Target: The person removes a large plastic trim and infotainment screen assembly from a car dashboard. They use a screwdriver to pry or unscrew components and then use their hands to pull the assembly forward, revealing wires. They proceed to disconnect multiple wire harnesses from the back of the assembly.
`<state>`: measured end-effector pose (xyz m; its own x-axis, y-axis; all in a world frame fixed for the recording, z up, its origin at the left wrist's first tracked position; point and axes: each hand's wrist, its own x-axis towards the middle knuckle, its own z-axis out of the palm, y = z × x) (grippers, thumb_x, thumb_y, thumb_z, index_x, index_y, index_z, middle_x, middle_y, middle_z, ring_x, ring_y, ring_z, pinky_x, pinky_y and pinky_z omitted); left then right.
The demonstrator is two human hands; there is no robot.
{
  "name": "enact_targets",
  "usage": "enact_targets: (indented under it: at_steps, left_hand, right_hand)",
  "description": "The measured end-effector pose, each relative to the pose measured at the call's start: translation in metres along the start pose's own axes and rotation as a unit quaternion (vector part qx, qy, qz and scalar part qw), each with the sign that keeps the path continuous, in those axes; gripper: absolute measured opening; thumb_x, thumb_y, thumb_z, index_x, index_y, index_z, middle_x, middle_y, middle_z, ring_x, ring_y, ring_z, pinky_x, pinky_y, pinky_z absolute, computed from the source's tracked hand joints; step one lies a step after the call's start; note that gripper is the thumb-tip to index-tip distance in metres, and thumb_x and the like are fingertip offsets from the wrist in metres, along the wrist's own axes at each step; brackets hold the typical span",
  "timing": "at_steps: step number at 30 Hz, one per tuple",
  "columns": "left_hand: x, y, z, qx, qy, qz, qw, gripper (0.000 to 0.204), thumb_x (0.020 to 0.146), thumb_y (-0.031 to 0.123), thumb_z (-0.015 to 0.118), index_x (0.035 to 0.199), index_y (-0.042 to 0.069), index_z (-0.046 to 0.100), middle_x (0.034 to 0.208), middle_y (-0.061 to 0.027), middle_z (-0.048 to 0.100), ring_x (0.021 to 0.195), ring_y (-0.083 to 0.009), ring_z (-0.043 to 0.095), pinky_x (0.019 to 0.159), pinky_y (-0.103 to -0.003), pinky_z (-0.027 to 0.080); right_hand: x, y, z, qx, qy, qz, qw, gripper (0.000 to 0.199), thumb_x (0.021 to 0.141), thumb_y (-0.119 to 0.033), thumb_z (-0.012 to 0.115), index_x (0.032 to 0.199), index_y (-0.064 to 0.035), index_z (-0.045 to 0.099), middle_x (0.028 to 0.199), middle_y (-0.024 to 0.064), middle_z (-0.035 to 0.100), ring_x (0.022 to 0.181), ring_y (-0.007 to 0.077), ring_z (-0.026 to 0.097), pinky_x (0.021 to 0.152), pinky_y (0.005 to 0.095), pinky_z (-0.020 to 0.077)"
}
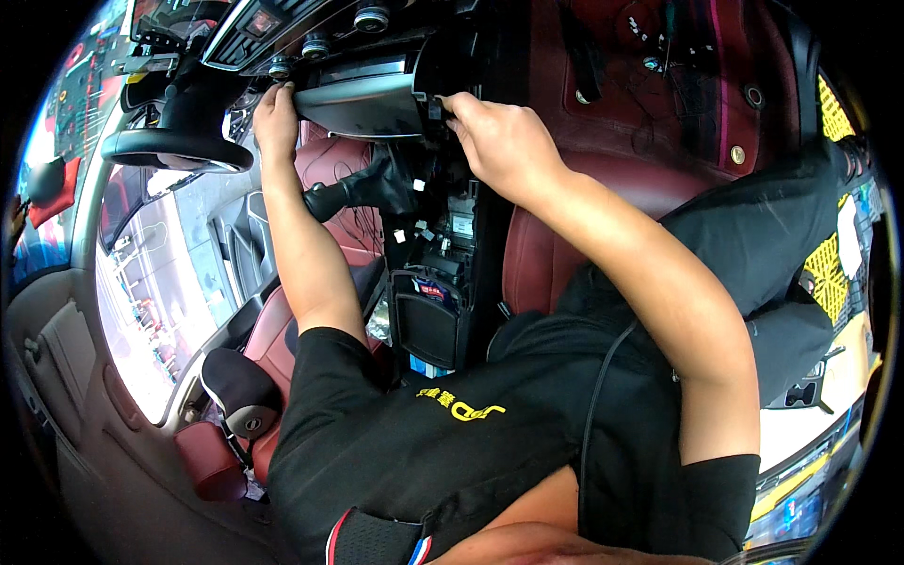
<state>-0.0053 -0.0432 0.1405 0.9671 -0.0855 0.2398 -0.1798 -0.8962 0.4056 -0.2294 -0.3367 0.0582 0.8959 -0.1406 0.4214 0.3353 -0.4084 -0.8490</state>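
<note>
Seen at upper centre of the frame: a grey panel (363, 107), set below the knobs (372, 18) and between both hands. Lies with its long axis running across the frame, left end a little lower than right; broad face turned toward the lower part of the frame.

Noted at the left end: the left hand (275, 118), fingers bent and narrow, fingertips right at the panel's corner. Cannot tell whether closed firmly on it, the far side of the fingers being hidden.

Noted beyond the right end: the right hand (504, 137), thumb and fingers drawn close together, pointing left toward the panel. Set at the dark edge beside the grey face; cannot tell between a pinch and mere contact.

Judged nearer to the grey face: the left hand. Judged decisive: the panel lying to the right of the left hand and to the left of the right hand, long axis spanning from one to the other.

Also recorded: steering wheel (177, 151) at upper left, gear lever (328, 200) below the panel, console (428, 325) at centre, red seat (603, 212) right of centre.
</note>
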Motion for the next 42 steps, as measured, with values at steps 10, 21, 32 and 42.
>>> enact_targets:
  at_steps: [10,21,32,42]
  left_hand:
    - [-0.003,0.017,-0.006,0.102,0.017,0.036,0.994,0.041,0.093,0.038,0.059,0.110,0.004,0.077,0.097,-0.0215,0.076,0.094,-0.0331,0.073,0.087,-0.039,0.053]
    - [-0.007,0.020,-0.007,0.084,0.034,0.020,0.996,0.052,0.104,0.046,0.049,0.122,0.002,0.068,0.114,-0.0249,0.071,0.108,-0.0425,0.066,0.094,-0.044,0.050]
    - [0.024,0.031,-0.019,-0.455,0.067,-0.256,0.850,0.068,0.101,0.048,0.060,0.148,0.001,0.045,0.150,-0.0192,0.050,0.124,-0.0337,0.060,0.100,-0.043,0.049]
    - [0.036,0.023,-0.008,-0.524,0.006,-0.199,0.828,0.077,0.099,0.065,0.052,0.151,0.008,0.046,0.150,-0.0179,0.051,0.131,-0.0342,0.052,0.107,-0.048,0.043]
  right_hand:
    - [0.006,0.006,-0.008,-0.010,-0.011,0.033,0.999,0.017,0.095,-0.010,0.064,0.110,-0.0026,0.060,0.087,0.0201,0.070,0.081,0.0400,0.070,0.067,0.0484,0.0560]
    - [0.023,-0.013,-0.054,-0.131,-0.130,0.035,0.982,0.029,0.096,-0.017,0.062,0.123,-0.0062,0.061,0.107,0.0172,0.072,0.108,0.0357,0.067,0.087,0.0481,0.0562]
    - [-0.023,-0.229,-0.259,-0.143,-0.050,-0.163,0.975,0.022,0.099,-0.009,0.056,0.111,0.0030,0.068,0.099,0.0151,0.071,0.082,0.0296,0.067,0.074,0.0433,0.0532]
    - [0.021,-0.148,-0.312,-0.544,0.085,-0.205,0.809,0.045,0.089,-0.012,0.075,0.132,-0.0070,0.065,0.136,0.0133,0.064,0.131,0.0328,0.056,0.111,0.0407,0.0422]
